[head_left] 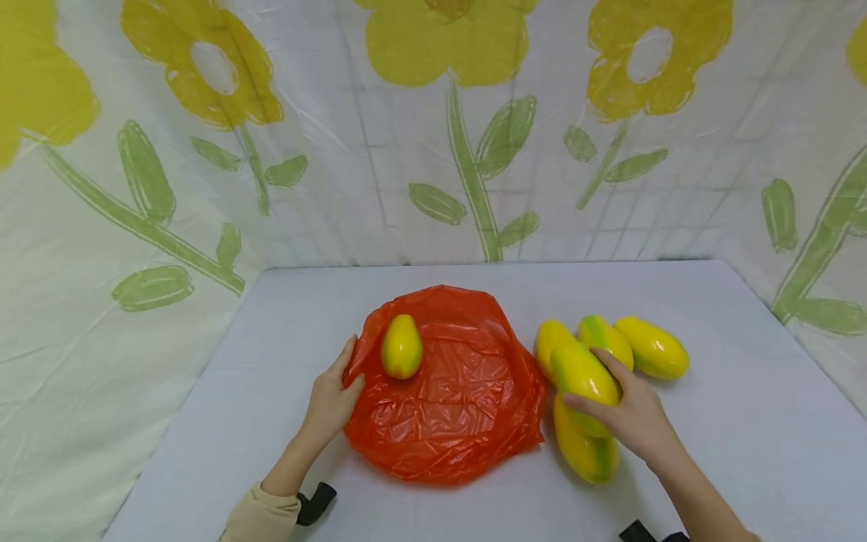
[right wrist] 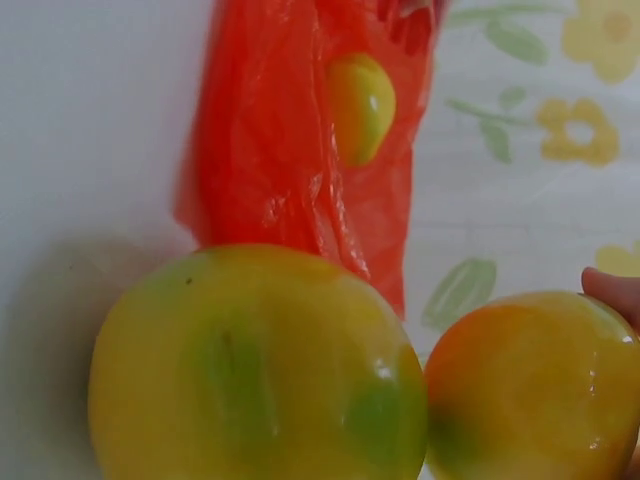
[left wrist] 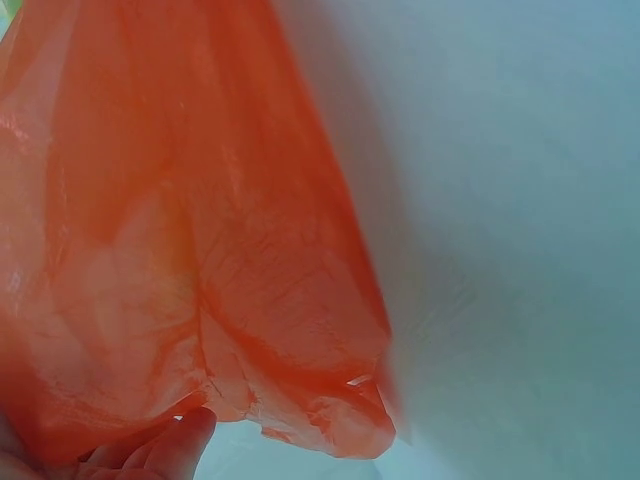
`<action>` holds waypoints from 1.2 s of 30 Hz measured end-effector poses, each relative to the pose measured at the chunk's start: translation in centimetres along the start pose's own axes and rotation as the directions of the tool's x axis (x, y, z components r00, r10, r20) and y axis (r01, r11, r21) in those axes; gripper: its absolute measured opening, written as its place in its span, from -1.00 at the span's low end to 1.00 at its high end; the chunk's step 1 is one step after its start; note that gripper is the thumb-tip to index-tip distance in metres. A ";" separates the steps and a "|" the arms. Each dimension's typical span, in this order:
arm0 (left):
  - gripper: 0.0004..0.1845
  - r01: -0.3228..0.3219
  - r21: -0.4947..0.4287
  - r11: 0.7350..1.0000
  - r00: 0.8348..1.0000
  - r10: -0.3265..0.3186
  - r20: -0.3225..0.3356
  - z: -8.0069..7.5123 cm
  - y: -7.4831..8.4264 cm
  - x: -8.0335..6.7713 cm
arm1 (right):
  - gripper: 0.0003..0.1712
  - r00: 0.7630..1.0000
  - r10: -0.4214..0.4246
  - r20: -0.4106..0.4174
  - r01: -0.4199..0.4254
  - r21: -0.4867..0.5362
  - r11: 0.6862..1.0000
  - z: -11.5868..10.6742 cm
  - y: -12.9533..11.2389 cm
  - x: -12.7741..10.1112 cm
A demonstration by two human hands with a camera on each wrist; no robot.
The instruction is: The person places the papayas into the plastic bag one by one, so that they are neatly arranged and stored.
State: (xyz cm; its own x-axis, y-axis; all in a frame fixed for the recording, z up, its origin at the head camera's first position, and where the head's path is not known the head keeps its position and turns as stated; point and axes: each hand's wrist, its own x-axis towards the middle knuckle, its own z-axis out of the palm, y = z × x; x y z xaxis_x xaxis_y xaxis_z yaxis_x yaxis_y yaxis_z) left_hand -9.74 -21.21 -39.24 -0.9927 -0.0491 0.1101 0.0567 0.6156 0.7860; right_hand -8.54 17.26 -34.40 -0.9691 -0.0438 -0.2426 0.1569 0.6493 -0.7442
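1. Mangoes: one (head_left: 402, 345) already lies on the orange bag (head_left: 454, 399); four wait beside it.
2. Right hand (head_left: 630, 414) grasps a fifth mango (head_left: 584, 374) from the pile.
3. Left hand (head_left: 332, 399) pinches the bag's edge.

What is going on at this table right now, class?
A person sits at a white table. The left hand holds the edge of an orange plastic bag lying flat, with one yellow-green mango resting on it. The right hand grips another mango from a cluster of five lying beside the bag.
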 end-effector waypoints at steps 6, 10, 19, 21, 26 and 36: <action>-0.36 -0.018 0.010 1.000 1.000 0.018 -0.009 -0.1 0.0 -0.2 | 0.11 1.000 0.002 0.005 -0.002 0.017 1.000 0.4 -0.8 0.3; -0.36 -0.014 0.006 1.000 1.000 0.014 -0.008 0.0 0.0 -0.1 | 0.11 1.000 -0.006 -0.001 0.006 0.046 0.999 0.6 -1.4 0.7; -0.34 0.007 0.002 1.000 1.000 -0.007 0.006 0.0 -0.1 0.0 | 0.08 0.999 -0.048 0.001 0.047 0.083 0.995 1.4 -2.9 1.6; -0.34 0.004 0.005 1.000 1.000 -0.004 0.005 0.0 0.0 -0.1 | 0.08 0.999 -0.048 0.001 0.048 0.081 0.996 1.7 -3.2 1.8; -0.35 -0.007 0.016 1.000 1.000 0.007 -0.001 0.0 0.0 -0.1 | 0.07 0.998 -0.057 -0.003 0.057 0.089 0.994 2.2 -3.8 2.2; -0.34 0.004 0.020 1.000 1.000 -0.004 0.009 0.1 -0.1 0.1 | 0.01 0.997 -0.081 0.000 0.080 0.124 0.989 3.5 -5.1 2.7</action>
State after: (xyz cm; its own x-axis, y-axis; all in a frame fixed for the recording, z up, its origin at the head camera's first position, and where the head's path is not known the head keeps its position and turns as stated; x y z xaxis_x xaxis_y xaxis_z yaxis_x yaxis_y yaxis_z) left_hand -9.82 -21.18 -39.37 -0.9938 -0.0447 0.1015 0.0507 0.6311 0.7740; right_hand -11.29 11.19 -33.40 -0.9787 -0.0962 -0.1816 0.1010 0.5441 -0.8329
